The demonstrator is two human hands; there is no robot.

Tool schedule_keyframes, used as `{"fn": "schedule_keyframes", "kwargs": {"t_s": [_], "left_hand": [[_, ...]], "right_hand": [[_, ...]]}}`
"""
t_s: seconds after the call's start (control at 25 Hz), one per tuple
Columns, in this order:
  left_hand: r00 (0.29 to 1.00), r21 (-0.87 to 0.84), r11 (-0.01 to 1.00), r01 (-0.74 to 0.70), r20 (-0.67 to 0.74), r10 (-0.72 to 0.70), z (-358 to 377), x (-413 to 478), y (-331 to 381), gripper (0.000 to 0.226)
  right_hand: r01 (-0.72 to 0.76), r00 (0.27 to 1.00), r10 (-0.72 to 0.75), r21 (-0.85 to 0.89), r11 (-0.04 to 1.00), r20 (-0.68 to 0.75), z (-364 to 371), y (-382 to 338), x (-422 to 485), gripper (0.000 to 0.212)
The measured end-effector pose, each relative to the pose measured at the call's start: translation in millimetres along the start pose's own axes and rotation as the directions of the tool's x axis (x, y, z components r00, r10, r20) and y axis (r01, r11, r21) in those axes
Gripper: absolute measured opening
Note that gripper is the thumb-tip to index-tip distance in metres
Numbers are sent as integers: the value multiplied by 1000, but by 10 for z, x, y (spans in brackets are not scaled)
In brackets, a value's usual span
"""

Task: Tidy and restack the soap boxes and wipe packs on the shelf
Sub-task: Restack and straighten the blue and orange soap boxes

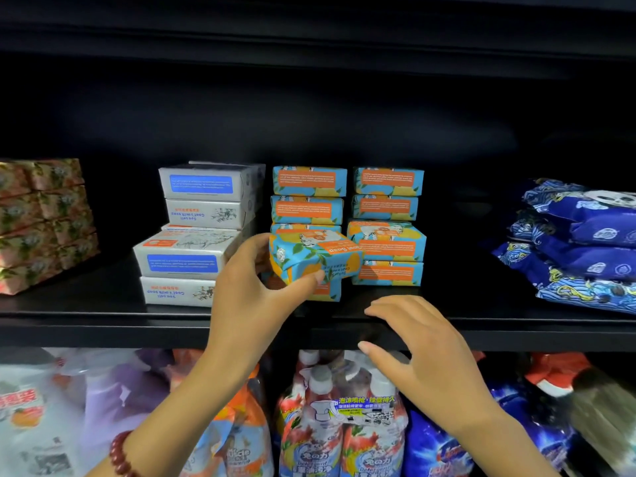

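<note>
Black shelf (464,304) with floral packs (41,222), grey soap boxes (186,263), orange-blue soap boxes (387,228), blue wipe packs (585,249)

bare shelf board (481,304) between orange-blue soap stacks (387,228) and blue wipe packs (585,249); grey boxes (196,232) crowding left.

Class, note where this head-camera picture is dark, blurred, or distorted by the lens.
Head view: the shelf back is nearly black; the soap boxes are well lit and fairly sharp; the spray bottles below are soft, the grey object at lower right smeared; the floral packs at the left edge lean, likely lens distortion.
</note>
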State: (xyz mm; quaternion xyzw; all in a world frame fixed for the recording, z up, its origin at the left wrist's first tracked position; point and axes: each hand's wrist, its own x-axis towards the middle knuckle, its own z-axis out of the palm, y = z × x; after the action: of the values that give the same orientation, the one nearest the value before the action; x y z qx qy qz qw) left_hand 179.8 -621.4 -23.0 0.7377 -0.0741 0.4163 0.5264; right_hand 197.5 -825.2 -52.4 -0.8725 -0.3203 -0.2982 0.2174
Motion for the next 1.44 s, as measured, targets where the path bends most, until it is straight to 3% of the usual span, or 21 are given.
{"fn": "schedule_keyframes", "kwargs": {"t_s": [0.08, 0.24, 0.48, 0.6, 0.72, 0.8, 0.88, 1.0, 1.12, 1.28, 1.44], "left_hand": [[1000, 41, 999, -18, 26, 17, 5, 3, -18, 36], [995, 167, 981, -96, 5, 96, 7, 1, -71, 48], [988, 303, 941, -149, 0, 156, 14, 9, -129, 39], [960, 398, 881, -257, 0, 280, 17, -62, -79, 34], [896, 429, 795, -428, 90, 434, 21, -110, -40, 23], [877, 398, 782, -479, 235, 418, 38, -131, -42, 22], [869, 408, 781, -474, 363, 338, 56, -144, -61, 29], [859, 442, 756, -482, 409, 309, 63, -183, -109, 32], [859, 457, 743, -488, 401, 318, 54, -187, -125, 31], [848, 444, 747, -495, 435, 303, 36, -174, -106, 33], [846, 443, 749, -493, 446, 293, 35, -164, -102, 34]], "right_hand": [[11, 1000, -11, -5, 1000, -15, 16, 13, -4, 35], [12, 999, -13, -25, 1000, -37, 42, 26, -28, 36], [20, 1000, -21, -25, 999, -15, 34, 33, -25, 36], [-27, 1000, 28, 88, 996, -13, -50, 52, 54, 34], [-45, 988, 61, 117, 992, -144, -148, 144, 306, 41], [-78, 983, 87, 60, 995, -162, -184, 226, 523, 48], [-116, 990, 110, -73, 991, -83, -177, 308, 687, 60], [-73, 997, 74, -223, 972, -2, -109, 372, 758, 69], [-61, 996, 40, -310, 949, -74, -53, 361, 740, 66], [-104, 983, 54, -289, 952, -178, -32, 312, 689, 62], [-22, 967, -17, -151, 988, -253, -96, 376, 556, 51]]}}
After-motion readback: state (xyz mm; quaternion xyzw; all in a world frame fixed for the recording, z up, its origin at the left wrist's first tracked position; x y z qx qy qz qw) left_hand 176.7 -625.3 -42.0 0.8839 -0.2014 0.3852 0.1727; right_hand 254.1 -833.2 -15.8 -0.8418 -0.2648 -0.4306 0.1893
